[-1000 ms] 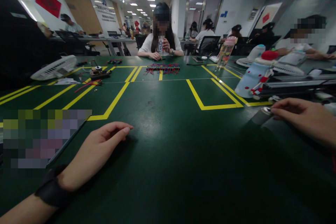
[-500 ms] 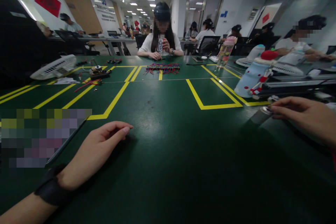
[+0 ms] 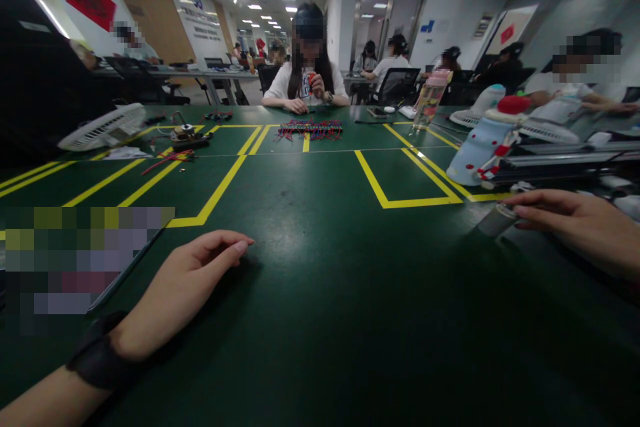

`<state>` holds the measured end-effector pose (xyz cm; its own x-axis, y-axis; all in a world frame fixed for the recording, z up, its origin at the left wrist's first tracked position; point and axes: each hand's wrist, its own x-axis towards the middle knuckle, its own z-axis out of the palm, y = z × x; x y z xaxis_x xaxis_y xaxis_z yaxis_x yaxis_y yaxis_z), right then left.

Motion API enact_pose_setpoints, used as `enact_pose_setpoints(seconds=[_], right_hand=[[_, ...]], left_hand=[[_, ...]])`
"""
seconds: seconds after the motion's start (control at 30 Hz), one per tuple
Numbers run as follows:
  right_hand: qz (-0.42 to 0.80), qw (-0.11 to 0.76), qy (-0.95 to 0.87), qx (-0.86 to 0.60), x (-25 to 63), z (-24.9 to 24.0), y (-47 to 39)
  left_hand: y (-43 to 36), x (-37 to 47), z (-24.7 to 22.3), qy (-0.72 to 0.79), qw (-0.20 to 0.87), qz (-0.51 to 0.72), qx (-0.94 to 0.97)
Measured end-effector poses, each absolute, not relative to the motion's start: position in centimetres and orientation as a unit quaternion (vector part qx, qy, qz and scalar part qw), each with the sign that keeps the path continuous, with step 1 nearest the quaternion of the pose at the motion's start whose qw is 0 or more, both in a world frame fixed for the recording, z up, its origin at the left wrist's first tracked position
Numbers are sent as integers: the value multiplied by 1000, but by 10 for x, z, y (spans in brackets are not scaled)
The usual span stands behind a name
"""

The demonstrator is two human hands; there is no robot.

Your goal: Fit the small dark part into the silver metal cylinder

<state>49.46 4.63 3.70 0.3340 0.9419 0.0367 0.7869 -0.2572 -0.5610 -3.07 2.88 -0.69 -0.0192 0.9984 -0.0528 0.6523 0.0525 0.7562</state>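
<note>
My left hand (image 3: 200, 280), with a black band at the wrist, rests on the green table (image 3: 320, 320). Its fingers are curled together with the thumb against the index finger, and nothing shows between them. At the right, my right hand (image 3: 575, 217) has its thumb and index finger at the upper end of a small grey metal cylinder (image 3: 497, 221). The cylinder stands tilted on the tabletop. My other right fingers are partly hidden behind the hand.
A blue bottle with a red top (image 3: 467, 150) stands beyond my right hand, near metal rails (image 3: 560, 161). A blurred flat item (image 3: 90, 260) lies left of my left hand. Across the table, a person (image 3: 307, 67) sits behind a bundle of red and blue wires (image 3: 310, 130).
The fingers of my right hand have shifted slightly left over the cylinder's top, and the cylinder has moved a little. My left hand stays in place.
</note>
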Motion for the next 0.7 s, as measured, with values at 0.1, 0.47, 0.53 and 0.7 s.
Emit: enact_pose_setpoints(seconds=[0.1, 0.47, 0.53, 0.7], right_hand=[[185, 269, -574, -751, 501, 31, 48], [81, 251, -603, -753, 495, 26, 46], [48, 315, -608, -727, 477, 21, 44], [147, 422, -695, -564, 385, 6, 32]], left_hand=[[28, -29, -5, 659, 302, 280, 629], [28, -29, -6, 652, 282, 283, 644], [28, -28, -5, 652, 274, 278, 650], [27, -22, -1, 649, 270, 277, 655]])
